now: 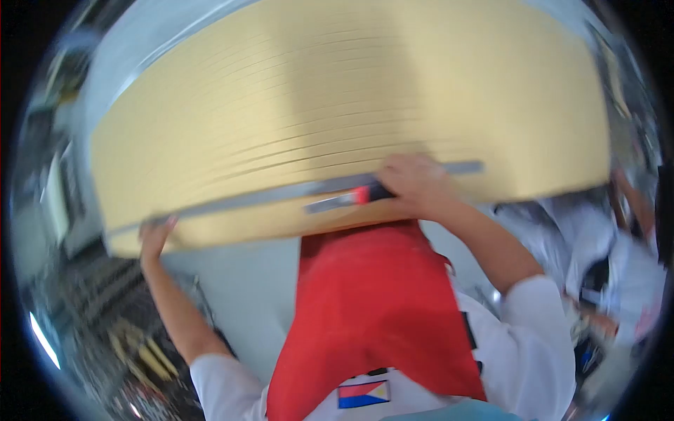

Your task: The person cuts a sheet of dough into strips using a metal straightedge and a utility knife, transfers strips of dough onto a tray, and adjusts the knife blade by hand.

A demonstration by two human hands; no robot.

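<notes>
Two hands, bare: one left hand, one right hand. Left, at the left of the frame: fingers at the sheet's near edge, by the strip's left end; blurred, so whether it grips or only presses cannot be told. Right, at centre: closed around the handle of a cutter and set down over the strip.

One cutter, black and red handle, metal end pointing left, just below the strip. One long grey strip, slanting from lower left up to right of centre. One yellow sheet, filling the upper half. Slits across it, roughly parallel: several, blur preventing an exact count.

Edges: the sheet's near edge runs beside one red apron, lower centre; a narrow band of sheet lies between strip and that edge. The strip's right end stops short of the sheet's right edge. Open room: the sheet's broad face above the strip, up to the top of the frame.

Two white sleeves, lower left and lower right. One other person, in white, at the right margin.
</notes>
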